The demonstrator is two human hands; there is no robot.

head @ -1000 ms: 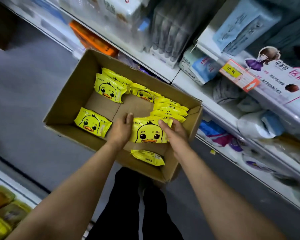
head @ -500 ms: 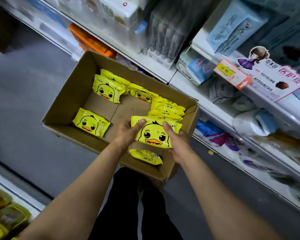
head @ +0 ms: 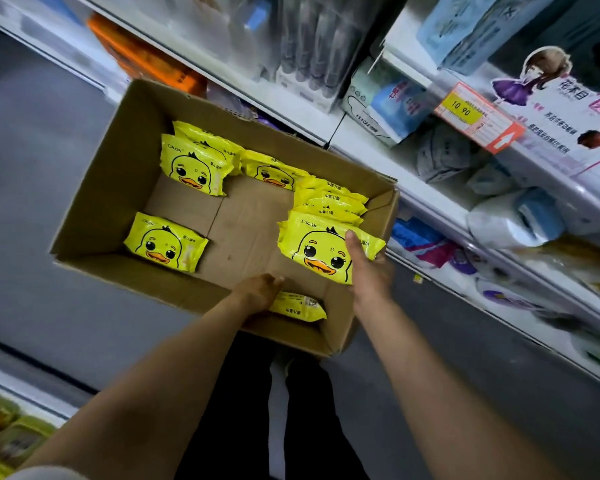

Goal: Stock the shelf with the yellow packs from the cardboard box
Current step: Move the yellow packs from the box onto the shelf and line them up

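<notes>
An open cardboard box (head: pixel 118 147) stands on the floor before the shelf (head: pixel 355 142). My right hand (head: pixel 368 271) grips a small stack of yellow duck packs (head: pixel 314 249) at the box's right side, thumb across the front. My left hand (head: pixel 257 294) reaches down by the near wall, its fingers curled over the left end of a yellow pack (head: pixel 300 306) lying there. Loose packs lie at the box's left (head: pixel 165 242) and far left (head: pixel 194 166), another at the back (head: pixel 271 168). Several stand in a row (head: pixel 329 199) along the right wall.
The shelf on the right holds blue and white tissue and pad packages (head: pixel 395 105), with a yellow price tag (head: pixel 463 109) on its edge. An orange box (head: pixel 146 60) sits farther left on it. My dark-trousered legs (head: pixel 243 410) are below the box. Grey floor lies left.
My left hand let go of the held stack and dropped to the pack at the near wall. My right hand alone now carries the stack, shifted right.
</notes>
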